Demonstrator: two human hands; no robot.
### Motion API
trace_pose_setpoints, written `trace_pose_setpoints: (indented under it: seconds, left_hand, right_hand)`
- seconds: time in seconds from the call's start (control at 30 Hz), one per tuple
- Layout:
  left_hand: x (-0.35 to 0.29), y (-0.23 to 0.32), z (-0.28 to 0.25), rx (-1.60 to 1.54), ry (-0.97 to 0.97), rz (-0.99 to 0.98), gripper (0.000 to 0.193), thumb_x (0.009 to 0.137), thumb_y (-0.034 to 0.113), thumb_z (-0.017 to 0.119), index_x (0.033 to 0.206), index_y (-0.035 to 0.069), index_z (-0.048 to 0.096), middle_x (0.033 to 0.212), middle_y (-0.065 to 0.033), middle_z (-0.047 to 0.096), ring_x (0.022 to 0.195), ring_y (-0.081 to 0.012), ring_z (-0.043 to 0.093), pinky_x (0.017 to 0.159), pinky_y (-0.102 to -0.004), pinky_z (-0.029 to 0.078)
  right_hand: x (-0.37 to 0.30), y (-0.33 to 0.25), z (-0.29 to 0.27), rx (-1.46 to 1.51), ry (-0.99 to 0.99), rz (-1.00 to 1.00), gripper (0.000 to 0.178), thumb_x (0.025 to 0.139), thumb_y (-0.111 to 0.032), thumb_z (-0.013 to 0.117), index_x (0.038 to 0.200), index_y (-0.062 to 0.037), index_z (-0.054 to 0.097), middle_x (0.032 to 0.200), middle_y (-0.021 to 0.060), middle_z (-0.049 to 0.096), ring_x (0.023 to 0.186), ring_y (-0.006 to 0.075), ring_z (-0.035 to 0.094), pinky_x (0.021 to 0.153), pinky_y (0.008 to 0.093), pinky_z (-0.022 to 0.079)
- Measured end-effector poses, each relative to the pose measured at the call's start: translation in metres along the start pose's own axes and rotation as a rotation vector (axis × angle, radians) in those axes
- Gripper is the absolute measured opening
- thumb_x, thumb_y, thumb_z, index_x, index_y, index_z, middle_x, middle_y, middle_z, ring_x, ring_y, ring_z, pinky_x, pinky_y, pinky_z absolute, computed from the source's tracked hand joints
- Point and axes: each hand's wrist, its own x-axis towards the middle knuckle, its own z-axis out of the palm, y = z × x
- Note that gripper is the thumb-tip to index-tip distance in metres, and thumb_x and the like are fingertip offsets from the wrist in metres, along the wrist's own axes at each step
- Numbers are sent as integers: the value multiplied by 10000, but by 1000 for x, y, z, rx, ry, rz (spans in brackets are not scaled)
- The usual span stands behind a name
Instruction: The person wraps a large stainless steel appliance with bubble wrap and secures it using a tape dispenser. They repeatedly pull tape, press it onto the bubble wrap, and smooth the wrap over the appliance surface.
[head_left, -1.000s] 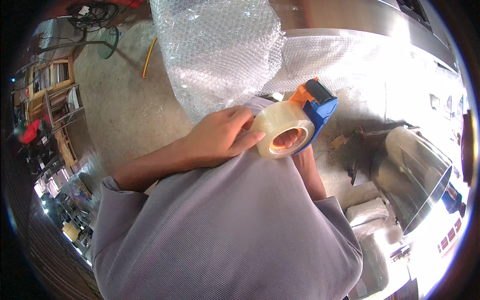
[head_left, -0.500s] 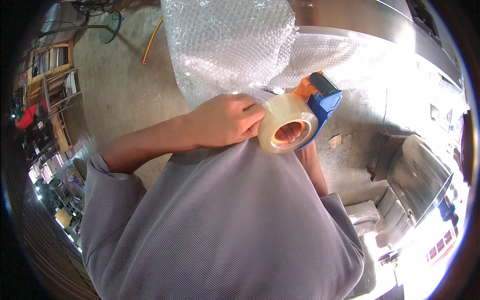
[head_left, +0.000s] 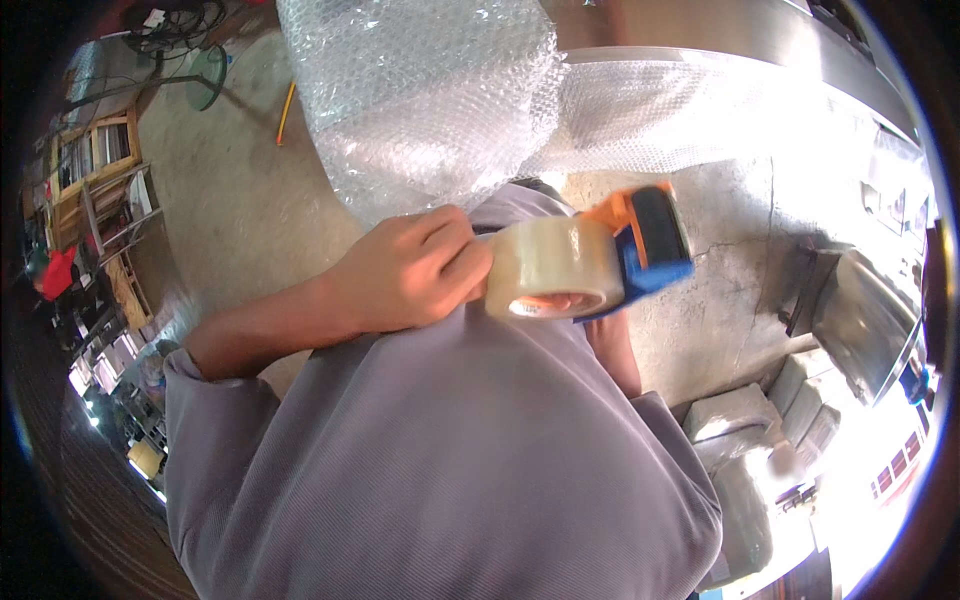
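A tape dispenser (head_left: 652, 240), blue and orange with a black roller, is in front of my chest, carrying a wide roll of clear tape (head_left: 550, 262). Behind it, my right hand (head_left: 568, 301) is mostly hidden; its fingertips show through the roll's core, and it supports the dispenser. My left hand (head_left: 420, 268) is closed with curled fingers against the left side of the roll. What its fingertips hold, if anything, is hidden. Just beyond my hands lies crumpled bubble wrap (head_left: 425, 100).
More bubble wrap (head_left: 650, 110) spreads along a metal-edged surface (head_left: 690, 30) at the far right. Grey wrapped bundles (head_left: 735, 420) rest on the concrete floor (head_left: 240, 190) at right. At left are a wooden rack (head_left: 98, 150), a green disc-shaped base (head_left: 207, 78) and a yellow strip (head_left: 286, 115).
The dispenser and roll have tilted, with the core's opening now facing more toward the lower edge. Both hands have shifted slightly left and nearer my body. My left hand stays closed.
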Motion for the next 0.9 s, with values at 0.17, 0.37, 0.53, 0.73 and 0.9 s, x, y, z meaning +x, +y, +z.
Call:
trace_pose_setpoints:
  seconds: [0.17,0.37,0.53,0.73,0.9]
  left_hand:
    - [9,2,-7,76,153,152,178,722,103,700,753,63,529,749,-52,529,783,-191,654,599,-290,573]
    - [17,16,-18,56,112,119,140,784,116,676,789,47,554,739,-49,536,751,-190,655,574,-285,550]
    - [13,25,-17,17,130,91,147,830,142,679,832,33,580,765,-57,567,758,-193,668,572,-289,554]
    - [5,31,-12,-30,174,51,149,867,136,696,859,23,600,799,-66,597,777,-201,684,597,-297,581]
    - [-2,32,-10,-105,183,13,192,936,156,714,962,5,600,909,-96,623,809,-227,696,630,-326,605]
  right_hand:
    - [10,-25,29,-281,-213,-109,373,1031,-340,634,767,-112,501,586,15,492,496,178,472,506,368,409]
    - [41,-54,80,156,-635,-166,507,1046,-344,627,626,-116,455,468,44,509,350,206,459,417,387,381]
    - [50,-52,84,255,-822,-202,492,1068,-410,592,699,-85,568,522,84,611,384,217,559,438,375,443]
    - [44,-47,79,284,-799,-211,461,1062,-397,607,747,-61,603,542,93,634,399,223,585,450,373,467]
    - [40,-51,88,259,-756,-196,449,1053,-369,624,725,-67,568,518,87,604,380,213,556,432,370,442]
